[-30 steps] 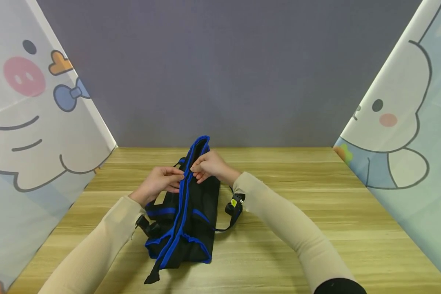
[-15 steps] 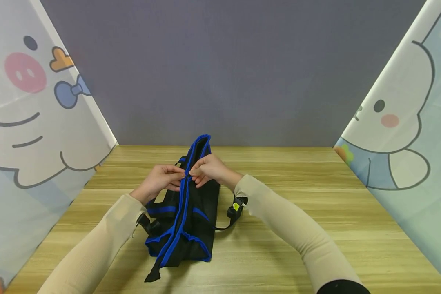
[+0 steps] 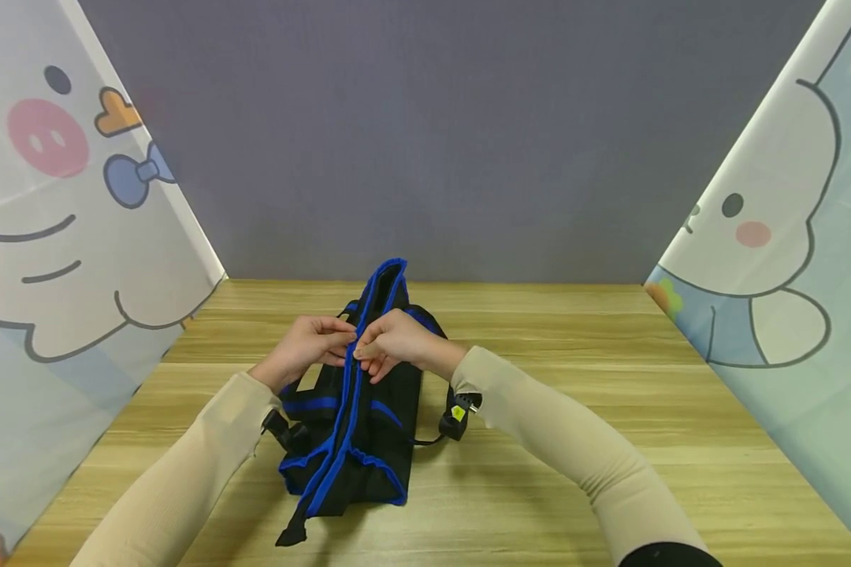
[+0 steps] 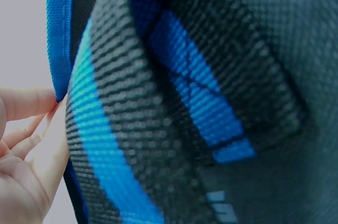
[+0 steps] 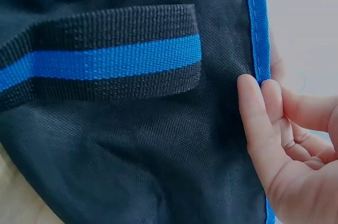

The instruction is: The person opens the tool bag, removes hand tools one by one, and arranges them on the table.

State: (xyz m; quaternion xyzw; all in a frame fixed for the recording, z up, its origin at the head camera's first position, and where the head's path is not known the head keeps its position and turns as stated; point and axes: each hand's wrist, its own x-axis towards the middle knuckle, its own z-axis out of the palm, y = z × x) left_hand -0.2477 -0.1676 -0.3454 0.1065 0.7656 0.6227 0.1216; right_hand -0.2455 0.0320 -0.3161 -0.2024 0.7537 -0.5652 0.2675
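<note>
A black tote bag (image 3: 376, 484) with blue trim stands on the table, its long top opening running away from me. On its left side my left hand (image 3: 310, 346) pinches the blue-edged rim; thumb and fingers meet there in the left wrist view. From the right my right hand (image 3: 397, 340) pinches the top edge slightly nearer to me. The right wrist view has its fingertips (image 5: 251, 89) on the blue trim (image 5: 257, 28); whether they also hold a zipper pull is hidden. The black and blue webbing handle (image 5: 116, 57) hangs on the bag's right side, another handle (image 4: 103, 129) on the left.
The wooden table (image 3: 574, 354) extends around the bag. A grey panel (image 3: 432, 142) rises at the back, with cartoon-printed sheets at both sides. A black fabric tab (image 3: 294, 529) sticks out from the bag's near end. Each wrist carries a small black camera.
My right hand has slid toward me along the bag's top edge, and the right handle has come into sight behind it. The left hand and the bag stay nearly in place.
</note>
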